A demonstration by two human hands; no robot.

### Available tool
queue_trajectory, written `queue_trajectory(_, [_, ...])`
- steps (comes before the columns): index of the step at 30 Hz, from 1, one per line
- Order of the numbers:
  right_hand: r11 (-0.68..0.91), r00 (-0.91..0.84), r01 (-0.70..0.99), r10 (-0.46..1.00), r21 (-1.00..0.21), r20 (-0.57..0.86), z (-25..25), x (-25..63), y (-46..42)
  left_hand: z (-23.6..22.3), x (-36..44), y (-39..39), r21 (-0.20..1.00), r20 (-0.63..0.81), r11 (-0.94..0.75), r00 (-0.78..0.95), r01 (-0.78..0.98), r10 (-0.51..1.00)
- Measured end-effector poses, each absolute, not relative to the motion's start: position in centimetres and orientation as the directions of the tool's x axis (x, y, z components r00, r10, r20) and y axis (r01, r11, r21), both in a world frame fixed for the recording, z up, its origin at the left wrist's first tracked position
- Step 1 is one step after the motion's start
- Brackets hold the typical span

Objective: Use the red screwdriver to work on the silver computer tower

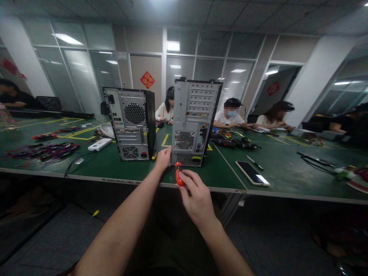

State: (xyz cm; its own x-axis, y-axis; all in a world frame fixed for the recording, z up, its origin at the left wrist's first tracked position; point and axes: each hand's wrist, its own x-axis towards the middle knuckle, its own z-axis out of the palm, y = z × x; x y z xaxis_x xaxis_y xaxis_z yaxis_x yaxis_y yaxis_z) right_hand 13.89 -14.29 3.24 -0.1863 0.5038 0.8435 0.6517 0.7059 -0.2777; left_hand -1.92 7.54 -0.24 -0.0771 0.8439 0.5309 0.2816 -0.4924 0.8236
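Nearest, with 12 o'clock straight ahead of the wearer, two bare forearms are stretched out over the front edge of a green table (pixel 220 179). Just past 12, a screwdriver (pixel 179 178) with a red handle is pinched between the thumb and fingers of the right hand (pixel 197 193), its shaft end directed at the bottom left corner of a tall computer tower (pixel 192 122); whether metal is touched by the tip cannot be told. At 12, the left hand (pixel 164 158) is held at that tower's lower left edge; whether its fingers are pressed to the case or merely set beside it cannot be made out. The tower is stood upright near the table edge, its grey rear panel turned to the wearer. It is judged heavy and stiff, best held low by its side walls, with the sockets and thin perforated metal avoided. The screwdriver is judged light and rigid, perhaps a little slippery, and best gripped around its bulging handle. At 11, a shorter computer tower (pixel 130 130) is stood upright, apart from the tall one. Between 1 and 2, a phone (pixel 252 173) is laid flat, with a pen (pixel 254 162) just beyond it. At 10, a tangle of wires (pixel 43 150) is spread. Farther off, around 1, a co-worker (pixel 230 118) is seated across the table.
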Motion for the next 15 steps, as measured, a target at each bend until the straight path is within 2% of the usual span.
queue_trajectory(5, [0.725,-0.297,0.662,0.485,-0.189,0.822,3.45,13.96,-14.49,-0.40,-1.97,7.73,0.821,0.531,-0.490,-0.073,0.293,0.844])
queue_trajectory(11, [0.679,-0.156,0.674,0.516,-0.291,0.842,3.23,13.73,-14.37,-0.31,-2.01,7.72,0.822,0.522,-0.477,-0.076,0.309,0.850])
queue_trajectory(15, [0.713,-0.186,0.651,0.481,-0.259,0.857,3.36,13.81,-14.29,0.00,-1.95,7.41,0.822,0.521,-0.477,-0.071,0.313,0.851])
